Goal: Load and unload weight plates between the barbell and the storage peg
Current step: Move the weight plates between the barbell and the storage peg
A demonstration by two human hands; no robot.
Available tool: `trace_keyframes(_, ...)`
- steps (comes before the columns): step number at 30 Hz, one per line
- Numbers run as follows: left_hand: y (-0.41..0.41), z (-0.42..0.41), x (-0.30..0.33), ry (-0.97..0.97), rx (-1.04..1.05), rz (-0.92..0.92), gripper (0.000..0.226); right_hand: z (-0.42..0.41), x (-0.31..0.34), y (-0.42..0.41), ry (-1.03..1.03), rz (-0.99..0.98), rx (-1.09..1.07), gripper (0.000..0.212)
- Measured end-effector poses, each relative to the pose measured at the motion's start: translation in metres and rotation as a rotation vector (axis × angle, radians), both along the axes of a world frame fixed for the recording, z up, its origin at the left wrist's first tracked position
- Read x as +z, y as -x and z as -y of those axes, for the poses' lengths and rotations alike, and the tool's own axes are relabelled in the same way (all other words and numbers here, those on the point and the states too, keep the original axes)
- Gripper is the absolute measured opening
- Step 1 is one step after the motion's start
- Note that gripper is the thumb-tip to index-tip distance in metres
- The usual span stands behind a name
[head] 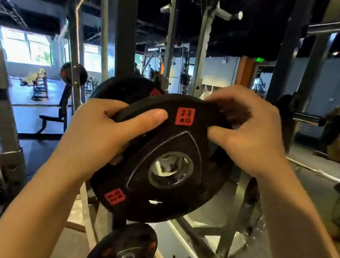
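At centre frame, held up before the rack, a black weight plate (166, 159) is carried between both hands, its broad face turned toward the camera and tilted so the top edge leans away and to the right. It is a round disc with no long axis to speak of; its bore axis points roughly toward the viewer. Surface is matte black, apparently rubber-coated, with a raised rounded-triangular hub panel, a bright metal ring lining the centre hole, grip cut-outs near the rim and red square labels, the upper one reading "KG" below blurred numerals. The left hand (106, 132) grips the plate's upper-left rim, thumb laid flat across the face and fingers curled behind. The right hand (250, 132) grips the upper-right rim, fingers hooked over the edge into a cut-out, thumb pressing the face. Directly behind sits a second black plate (126, 88), also red-labelled, partly hidden; whether the two touch cannot be told. Below, a smaller black plate (124, 252) sits on a metal sleeve at the lower edge. Grey steel rack uprights (202, 52) stand behind. A mirror (336, 87) at right reflects a person. Further left, a dark padded bench (52, 119) stands on the floor.
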State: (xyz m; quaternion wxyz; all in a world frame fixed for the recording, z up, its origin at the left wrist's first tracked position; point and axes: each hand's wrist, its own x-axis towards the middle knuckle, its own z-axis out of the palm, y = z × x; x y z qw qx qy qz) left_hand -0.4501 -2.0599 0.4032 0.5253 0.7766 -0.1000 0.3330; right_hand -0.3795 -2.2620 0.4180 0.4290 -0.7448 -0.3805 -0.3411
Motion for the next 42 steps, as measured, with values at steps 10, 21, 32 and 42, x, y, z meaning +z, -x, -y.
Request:
trace_keyframes(10,-0.046,-0.015,0.013,0.029,0.059,-0.114,0.056,-0.02,0.006,-0.065,-0.075,-0.104,0.137,0.052)
trace_keyframes(21,-0.041,-0.01,0.019,-0.121,0.122,-0.142,0.037,-0.027,0.0,-0.095,-0.072,-0.149,0.245,0.055)
trace_keyframes(32,-0.041,-0.006,0.011,-0.14,0.143,0.01,0.029,-0.056,-0.062,-0.083,-0.495,-0.063,0.094,0.02)
trace_keyframes(42,-0.054,-0.016,-0.048,0.19,0.137,0.288,0.02,-0.083,-0.014,-0.108,-0.256,-0.049,0.017,0.043)
